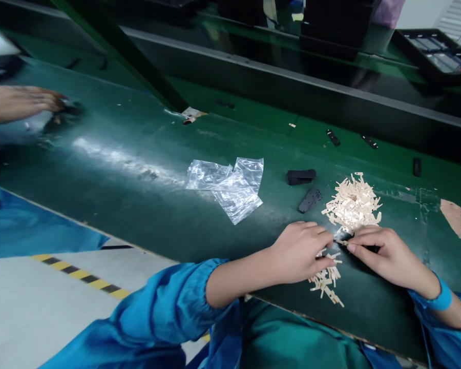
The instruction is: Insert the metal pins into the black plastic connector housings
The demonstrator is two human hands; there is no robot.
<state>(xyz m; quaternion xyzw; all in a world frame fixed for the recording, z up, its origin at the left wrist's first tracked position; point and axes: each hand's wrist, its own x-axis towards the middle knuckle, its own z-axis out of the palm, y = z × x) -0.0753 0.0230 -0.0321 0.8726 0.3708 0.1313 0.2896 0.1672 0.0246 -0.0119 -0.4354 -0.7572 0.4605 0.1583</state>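
Note:
A heap of small cream-coloured flat pieces [353,202] lies on the green table at the right. Nearer the front edge is a smaller, looser pile of like pieces [326,284], partly under my left hand [303,252]. My left hand's fingers are bent together just above that pile; whatever they hold is too small to name. My right hand [388,253] pinches one small cream piece [342,242] between thumb and forefinger, beside the large heap. The piece points toward my left fingertips, and I cannot make out whether they touch it.
Clear plastic bags [234,189] lie left of black plastic parts [309,200]. More black parts [333,137] are scattered farther back. A brown flat piece [453,218] is at the right. A green post [130,56] slants down to the table. Another person's hand [23,102] is at the far left.

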